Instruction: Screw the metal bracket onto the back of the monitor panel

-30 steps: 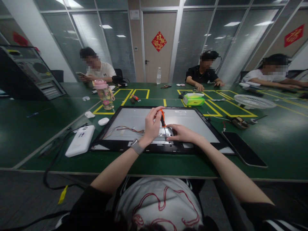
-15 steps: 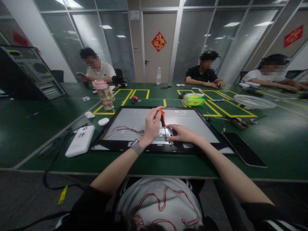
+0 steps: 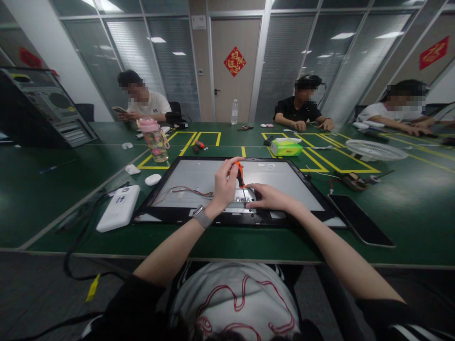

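The wide, flat screen panel with a black frame and a shiny silver sheet [image 3: 195, 171] lies on the green worktop [image 3: 249, 244]. Its long side runs left to right, in line with the worktop's near edge. Between that edge and the panel there is a thin strip of green. On the left, a white, flat box with round corners [image 3: 119, 208] sits just beside the panel's near left corner. On the right, a flat black phone [image 3: 360, 219] lies slanted by the near right corner, so the side gaps are small. Past the panel's far edge there is more room, up to the bright green and yellow soft pack [image 3: 286, 148]. A clear bottle with a pink lid [image 3: 155, 144] stands beyond the far left corner.

The orange and black screwdriver with a thin metal shaft [image 3: 241, 176] is over the middle of the panel, toward its near edge. It stands almost up and down. Its handle is on top, leaning a little to the left and away from me. Its thin end points down at a small silver metal plate [image 3: 239, 194].

My left hand [image 3: 225, 183] is wrapped around the handle. My right hand [image 3: 268, 196] is low by the shaft, but that spot is too small for me to tell if my finger and thumb pinch it.
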Motion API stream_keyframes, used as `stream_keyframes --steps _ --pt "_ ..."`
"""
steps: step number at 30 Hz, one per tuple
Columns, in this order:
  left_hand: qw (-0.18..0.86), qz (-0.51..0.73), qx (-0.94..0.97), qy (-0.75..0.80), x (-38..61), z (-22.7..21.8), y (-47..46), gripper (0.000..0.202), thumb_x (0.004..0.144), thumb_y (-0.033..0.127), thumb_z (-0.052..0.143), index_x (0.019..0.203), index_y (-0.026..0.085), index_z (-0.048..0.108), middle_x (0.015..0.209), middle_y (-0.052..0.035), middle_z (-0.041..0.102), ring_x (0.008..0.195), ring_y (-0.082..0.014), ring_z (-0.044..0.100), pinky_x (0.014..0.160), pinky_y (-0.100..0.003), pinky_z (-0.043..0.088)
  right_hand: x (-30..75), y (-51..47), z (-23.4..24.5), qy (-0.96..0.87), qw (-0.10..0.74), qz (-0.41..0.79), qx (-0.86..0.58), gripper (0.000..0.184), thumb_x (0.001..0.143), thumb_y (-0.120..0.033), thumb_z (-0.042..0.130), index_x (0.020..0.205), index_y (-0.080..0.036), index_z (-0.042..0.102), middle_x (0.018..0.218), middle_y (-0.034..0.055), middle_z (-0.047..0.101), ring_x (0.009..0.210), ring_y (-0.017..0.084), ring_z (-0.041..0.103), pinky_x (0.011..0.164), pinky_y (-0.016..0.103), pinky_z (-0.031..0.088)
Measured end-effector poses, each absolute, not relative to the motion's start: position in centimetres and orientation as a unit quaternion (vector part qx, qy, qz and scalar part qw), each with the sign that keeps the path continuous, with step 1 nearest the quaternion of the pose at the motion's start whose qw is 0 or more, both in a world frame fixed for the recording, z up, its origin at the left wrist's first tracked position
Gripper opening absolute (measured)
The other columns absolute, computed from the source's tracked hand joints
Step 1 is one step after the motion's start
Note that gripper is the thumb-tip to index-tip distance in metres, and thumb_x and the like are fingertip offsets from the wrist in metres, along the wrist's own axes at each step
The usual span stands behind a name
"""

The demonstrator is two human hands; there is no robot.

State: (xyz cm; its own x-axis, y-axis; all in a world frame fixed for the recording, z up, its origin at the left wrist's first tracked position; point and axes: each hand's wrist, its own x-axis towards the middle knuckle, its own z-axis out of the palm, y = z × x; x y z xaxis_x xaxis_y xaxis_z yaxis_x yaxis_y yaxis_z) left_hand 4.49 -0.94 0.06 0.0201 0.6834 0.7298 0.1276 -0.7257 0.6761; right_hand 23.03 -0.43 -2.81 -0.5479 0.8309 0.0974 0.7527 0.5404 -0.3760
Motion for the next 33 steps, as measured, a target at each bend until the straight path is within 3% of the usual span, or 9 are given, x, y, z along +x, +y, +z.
stream_keyframes --steps 33 --pt "0.227 0.629 0.682 0.296 4.56 -0.06 -0.86 0.027 0.096 0.032 0.038 0.106 0.02 0.06 0.096 -0.0055 0.066 0.081 -0.0137 0.063 0.073 -0.028 0.05 23.14 -0.32 -3.02 -0.871 0.129 0.138 -0.454 0.075 0.075 -0.06 0.063 0.128 -0.009 0.051 0.092 0.0125 0.065 0.078 0.022 0.058 0.069 0.03 0.043"
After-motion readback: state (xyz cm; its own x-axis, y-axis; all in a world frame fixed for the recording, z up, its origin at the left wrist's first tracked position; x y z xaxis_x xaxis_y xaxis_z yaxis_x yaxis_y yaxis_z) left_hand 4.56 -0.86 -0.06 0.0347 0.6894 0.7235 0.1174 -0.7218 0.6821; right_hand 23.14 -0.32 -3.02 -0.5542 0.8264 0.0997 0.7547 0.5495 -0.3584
